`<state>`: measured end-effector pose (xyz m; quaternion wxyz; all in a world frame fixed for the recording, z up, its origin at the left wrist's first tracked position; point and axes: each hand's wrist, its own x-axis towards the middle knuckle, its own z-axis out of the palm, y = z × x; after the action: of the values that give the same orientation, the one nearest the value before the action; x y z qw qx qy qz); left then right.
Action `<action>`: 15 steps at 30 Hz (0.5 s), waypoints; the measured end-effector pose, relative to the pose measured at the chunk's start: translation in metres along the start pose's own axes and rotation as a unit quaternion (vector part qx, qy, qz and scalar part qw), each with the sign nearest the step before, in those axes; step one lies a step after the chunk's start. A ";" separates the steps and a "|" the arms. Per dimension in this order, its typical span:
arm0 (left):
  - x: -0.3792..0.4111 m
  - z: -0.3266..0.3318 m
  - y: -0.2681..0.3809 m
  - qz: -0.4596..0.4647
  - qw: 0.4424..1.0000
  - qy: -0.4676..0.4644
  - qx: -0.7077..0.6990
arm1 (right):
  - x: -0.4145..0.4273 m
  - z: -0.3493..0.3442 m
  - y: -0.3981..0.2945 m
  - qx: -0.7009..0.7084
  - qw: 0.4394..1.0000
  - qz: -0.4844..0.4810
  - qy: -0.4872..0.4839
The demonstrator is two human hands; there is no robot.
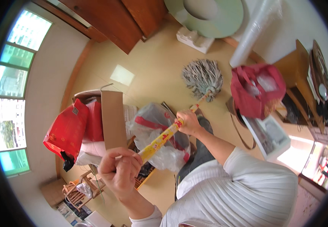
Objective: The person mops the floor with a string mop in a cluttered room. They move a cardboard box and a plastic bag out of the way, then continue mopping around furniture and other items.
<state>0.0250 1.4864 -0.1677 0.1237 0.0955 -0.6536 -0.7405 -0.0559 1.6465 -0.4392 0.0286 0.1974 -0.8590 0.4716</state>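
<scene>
Both of my hands grip the yellow handle (159, 139) of a string mop, patterned in red and white. My left hand (121, 171) is wrapped round its upper end, close to the camera. Lower down the shaft, my right hand (189, 122) is closed about it. The handle slopes away to the grey mop head (203, 78), whose strands lie spread on the tan floor (152, 71). Beneath the handle sits a clear plastic bag (164, 150) with red strips.
To the left stands an open cardboard box (113, 119) holding a red gift bag (70, 127). A dark red tote (257, 88) and a white foam box (269, 139) are on the right. Beyond the mop lie a foam block (193, 41), a plastic-wrapped roll (249, 34) and a wooden cabinet (113, 22).
</scene>
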 end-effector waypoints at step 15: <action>-0.095 0.041 0.053 0.068 0.993 -0.050 0.084 | -0.147 -0.049 -0.065 0.090 0.991 0.096 -0.034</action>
<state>0.1060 1.5481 -0.1118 0.1321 0.0236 -0.7237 -0.6769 0.0961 1.7015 -0.3942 -0.0640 0.1317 -0.8287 0.5402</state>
